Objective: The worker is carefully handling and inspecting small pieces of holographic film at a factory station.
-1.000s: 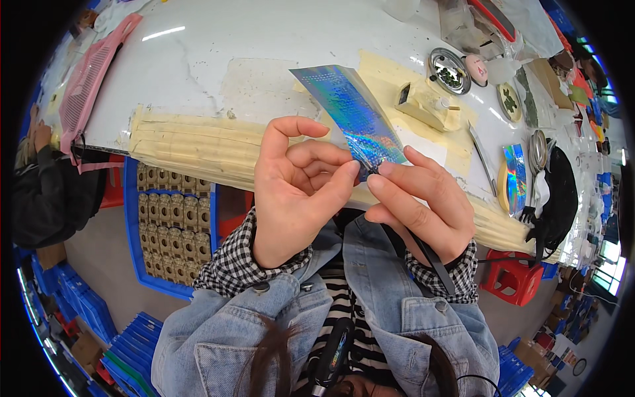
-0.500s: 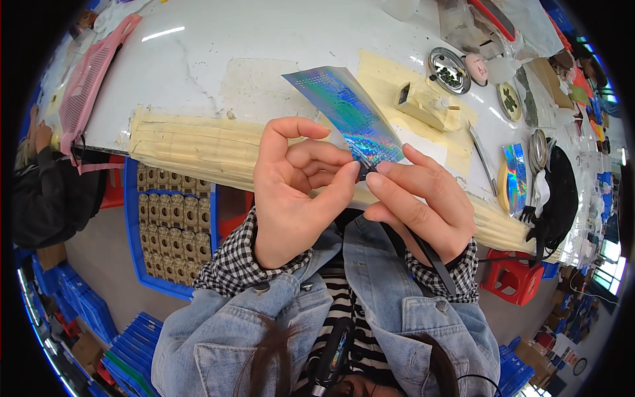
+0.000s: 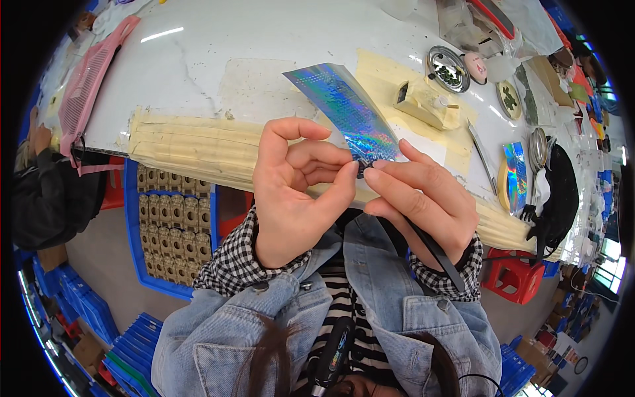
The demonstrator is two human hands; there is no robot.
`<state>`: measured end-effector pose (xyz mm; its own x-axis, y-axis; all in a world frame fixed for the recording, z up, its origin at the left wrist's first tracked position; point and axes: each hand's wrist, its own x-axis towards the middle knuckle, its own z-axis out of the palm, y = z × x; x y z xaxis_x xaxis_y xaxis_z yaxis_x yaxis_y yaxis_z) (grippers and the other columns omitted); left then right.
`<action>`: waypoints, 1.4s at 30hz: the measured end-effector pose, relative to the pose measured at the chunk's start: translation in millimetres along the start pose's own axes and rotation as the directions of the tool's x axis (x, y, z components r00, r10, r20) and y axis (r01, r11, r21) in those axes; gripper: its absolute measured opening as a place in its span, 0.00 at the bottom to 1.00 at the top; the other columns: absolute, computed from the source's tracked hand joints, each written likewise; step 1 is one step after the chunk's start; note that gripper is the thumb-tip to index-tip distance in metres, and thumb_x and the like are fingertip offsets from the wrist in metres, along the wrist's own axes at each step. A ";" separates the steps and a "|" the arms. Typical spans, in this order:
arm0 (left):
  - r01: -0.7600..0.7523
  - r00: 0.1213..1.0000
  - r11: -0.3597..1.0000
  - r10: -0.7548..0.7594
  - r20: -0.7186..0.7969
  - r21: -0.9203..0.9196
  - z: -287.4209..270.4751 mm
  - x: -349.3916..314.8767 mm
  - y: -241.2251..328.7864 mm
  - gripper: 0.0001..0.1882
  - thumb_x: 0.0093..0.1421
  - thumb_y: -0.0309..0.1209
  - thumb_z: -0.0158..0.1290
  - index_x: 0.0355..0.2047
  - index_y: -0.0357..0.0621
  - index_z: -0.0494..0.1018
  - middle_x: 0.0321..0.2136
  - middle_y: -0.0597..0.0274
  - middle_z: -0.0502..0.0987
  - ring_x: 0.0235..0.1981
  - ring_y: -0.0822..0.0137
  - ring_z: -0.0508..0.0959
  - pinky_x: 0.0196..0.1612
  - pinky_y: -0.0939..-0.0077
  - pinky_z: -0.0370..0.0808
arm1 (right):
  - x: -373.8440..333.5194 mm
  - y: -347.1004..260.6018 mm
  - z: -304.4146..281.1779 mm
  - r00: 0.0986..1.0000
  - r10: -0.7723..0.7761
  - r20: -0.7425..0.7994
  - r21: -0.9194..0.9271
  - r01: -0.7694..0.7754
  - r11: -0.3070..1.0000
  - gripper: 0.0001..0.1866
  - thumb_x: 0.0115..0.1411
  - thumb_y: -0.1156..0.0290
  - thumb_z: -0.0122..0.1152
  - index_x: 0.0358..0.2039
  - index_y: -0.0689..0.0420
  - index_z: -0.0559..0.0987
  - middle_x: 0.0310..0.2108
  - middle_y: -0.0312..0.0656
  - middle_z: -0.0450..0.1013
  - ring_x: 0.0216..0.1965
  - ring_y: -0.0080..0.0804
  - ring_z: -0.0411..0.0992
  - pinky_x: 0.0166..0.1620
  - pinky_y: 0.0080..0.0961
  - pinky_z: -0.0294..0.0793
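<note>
My left hand (image 3: 291,188) is closed, thumb and fingers pinching at the lower end of a shiny blue holographic sheet (image 3: 344,106). The sheet slants up and leftward, with rows of small marks on it. My right hand (image 3: 423,205) is closed beside it, fingertips almost meeting those of the left. Through the right hand runs a slim dark tool that looks like tweezers (image 3: 438,259); its back end sticks out below the palm, and its tips are hidden. Between the fingertips is something small and dark (image 3: 362,169), too covered to name.
Right of the sheet stand a cream block-like fixture (image 3: 426,109), a round metal dish of dark bits (image 3: 448,69) and metal tweezers (image 3: 483,159). Yellowish tape covers the table edge (image 3: 192,142). Below left is a blue tray (image 3: 135,238) of camouflage-patterned cases. Another person (image 3: 53,192) sits far left.
The right hand and its tool have shifted slightly right and down. The fingertips are a touch farther apart, and the sheet has tilted a little. The left hand stays nearly still.
</note>
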<state>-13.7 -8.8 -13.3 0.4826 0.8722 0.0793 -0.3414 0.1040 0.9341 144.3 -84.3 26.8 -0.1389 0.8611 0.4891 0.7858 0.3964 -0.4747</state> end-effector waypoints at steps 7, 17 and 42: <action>0.124 0.992 0.981 -0.121 0.029 -0.146 -2.8 2.9 4.2 0.22 0.54 0.14 0.52 0.46 0.38 0.55 0.32 0.53 0.77 0.34 0.71 0.79 0.39 0.81 0.77 | 1.0 1.3 6.7 0.989 -0.135 -0.062 -0.145 0.125 0.982 0.17 0.46 0.67 0.69 0.37 0.59 0.81 0.30 0.42 0.76 0.33 0.33 0.77 0.45 0.37 0.78; 0.135 0.991 0.970 -0.127 0.051 -0.204 -4.7 3.4 1.0 0.22 0.55 0.14 0.52 0.46 0.38 0.55 0.31 0.52 0.78 0.34 0.71 0.79 0.39 0.79 0.77 | 0.3 1.9 7.8 0.978 -0.200 -0.064 -0.197 0.184 0.963 0.16 0.48 0.66 0.69 0.36 0.61 0.80 0.31 0.43 0.76 0.34 0.34 0.77 0.44 0.37 0.78; 0.073 0.988 0.987 -0.091 -0.125 -0.146 -11.0 8.3 2.2 0.21 0.55 0.14 0.52 0.46 0.37 0.58 0.31 0.57 0.76 0.32 0.72 0.77 0.39 0.76 0.78 | -39.8 27.2 1.1 0.998 -0.033 0.054 -0.381 0.051 0.923 0.14 0.46 0.69 0.67 0.35 0.57 0.79 0.30 0.38 0.75 0.35 0.33 0.74 0.48 0.37 0.75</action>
<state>-19.3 3.9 -14.4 0.4076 0.9118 -0.0504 -0.4194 0.2359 0.8766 170.5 -107.5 -6.3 -0.1970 0.8636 0.4641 0.9480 0.2885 -0.1345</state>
